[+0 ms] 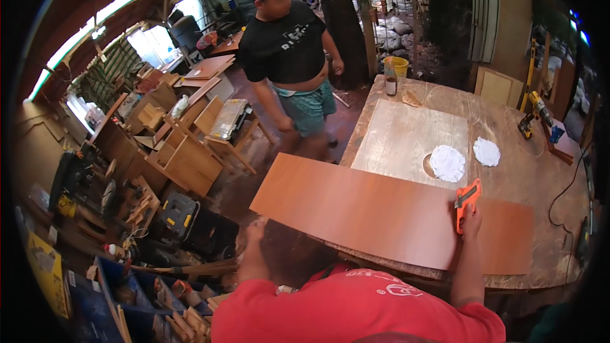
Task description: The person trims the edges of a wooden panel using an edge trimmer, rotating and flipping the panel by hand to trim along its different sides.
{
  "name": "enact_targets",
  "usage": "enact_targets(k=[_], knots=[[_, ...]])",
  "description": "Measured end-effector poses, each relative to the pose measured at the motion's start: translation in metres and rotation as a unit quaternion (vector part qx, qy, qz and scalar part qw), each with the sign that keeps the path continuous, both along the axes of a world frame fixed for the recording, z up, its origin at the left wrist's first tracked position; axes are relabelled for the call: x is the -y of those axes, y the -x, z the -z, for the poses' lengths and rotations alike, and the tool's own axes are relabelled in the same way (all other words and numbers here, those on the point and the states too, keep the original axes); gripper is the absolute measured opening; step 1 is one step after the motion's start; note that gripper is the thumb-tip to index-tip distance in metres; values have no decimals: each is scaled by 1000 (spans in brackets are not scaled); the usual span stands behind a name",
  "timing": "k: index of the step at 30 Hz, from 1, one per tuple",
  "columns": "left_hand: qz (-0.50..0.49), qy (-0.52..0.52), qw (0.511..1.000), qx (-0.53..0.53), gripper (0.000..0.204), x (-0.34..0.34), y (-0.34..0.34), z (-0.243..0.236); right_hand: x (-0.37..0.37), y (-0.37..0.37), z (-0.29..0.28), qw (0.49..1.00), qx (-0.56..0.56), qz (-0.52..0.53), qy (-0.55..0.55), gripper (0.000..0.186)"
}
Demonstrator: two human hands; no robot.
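A long reddish-brown wood-grain board [362, 209] lies along the near side of the worktable, its left end sticking out past the table edge. My right hand [471, 221] is closed around an orange hand tool [467, 200] with a grey bar, perhaps a staple gun, held at the board's right part. At the board's near left corner is my left hand [255, 230]. It is close to the edge or touching it; its fingers are too small and blurred to make out.
Beyond the board, a pale plywood sheet [406, 136] and white cloth wads [447, 162] lie on the worktable [527, 174]. A bottle [391, 82] and a yellow drill [540, 111] stand farther back. Across the table's left corner stands another person [289, 38]. A black toolbox [180, 213] sits left.
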State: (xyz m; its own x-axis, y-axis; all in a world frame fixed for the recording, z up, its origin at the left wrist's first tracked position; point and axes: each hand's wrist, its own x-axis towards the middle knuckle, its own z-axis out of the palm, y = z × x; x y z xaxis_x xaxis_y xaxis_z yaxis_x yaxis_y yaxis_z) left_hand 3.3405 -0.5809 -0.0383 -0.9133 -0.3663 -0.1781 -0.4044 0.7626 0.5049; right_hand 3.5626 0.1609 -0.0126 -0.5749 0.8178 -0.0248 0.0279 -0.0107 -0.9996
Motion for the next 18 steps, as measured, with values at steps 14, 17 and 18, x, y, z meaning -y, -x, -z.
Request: enact_targets(k=[14, 17, 18], knots=[[-16, 11, 985, -169, 51, -25, 70, -52, 29, -6, -6, 996, -24, 88, -20, 27], [56, -9, 980, -192, 48, -29, 111, -45, 73, 9, -13, 986, -34, 144, 74, 27], [106, -23, 972, -209, 47, -29, 125, -41, 91, 15, -17, 989, -33, 127, 68, 27]])
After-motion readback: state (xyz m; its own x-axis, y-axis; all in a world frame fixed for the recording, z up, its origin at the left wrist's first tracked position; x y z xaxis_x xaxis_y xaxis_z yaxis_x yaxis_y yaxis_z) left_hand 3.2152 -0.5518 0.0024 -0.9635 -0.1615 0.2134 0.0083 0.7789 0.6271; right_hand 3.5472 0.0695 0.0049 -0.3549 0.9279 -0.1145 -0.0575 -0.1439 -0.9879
